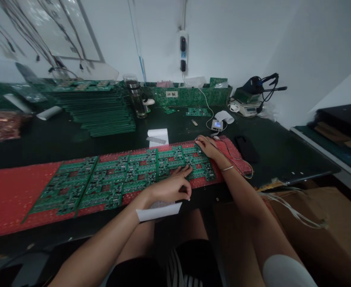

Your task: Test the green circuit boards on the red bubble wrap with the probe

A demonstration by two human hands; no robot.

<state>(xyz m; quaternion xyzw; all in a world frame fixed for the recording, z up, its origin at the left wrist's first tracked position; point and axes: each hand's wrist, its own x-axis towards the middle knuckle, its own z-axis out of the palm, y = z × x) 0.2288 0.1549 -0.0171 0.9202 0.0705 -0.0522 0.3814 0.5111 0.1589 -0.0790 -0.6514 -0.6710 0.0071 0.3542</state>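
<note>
A row of green circuit boards (106, 175) lies on red bubble wrap (10, 191) along the front of the table. My left hand (175, 185) rests over the boards right of the row's middle, with fingers stretched out and the thumb apart. A white strip (159, 212) sticks out beside my left wrist. My right hand (206, 147) is at the upper edge of the rightmost circuit board (203, 169), fingers bent together. What they grip is hidden. Thin wires (232, 153) run from beside that hand and loop to the right.
Behind the boards stand a tall stack of circuit boards (103, 107), a glass bottle (138, 99) and a paper pad (158, 137). A small display device (217, 125) sits behind my right hand. A black phone-like object (246, 148) and a scale (248, 108) are farther right.
</note>
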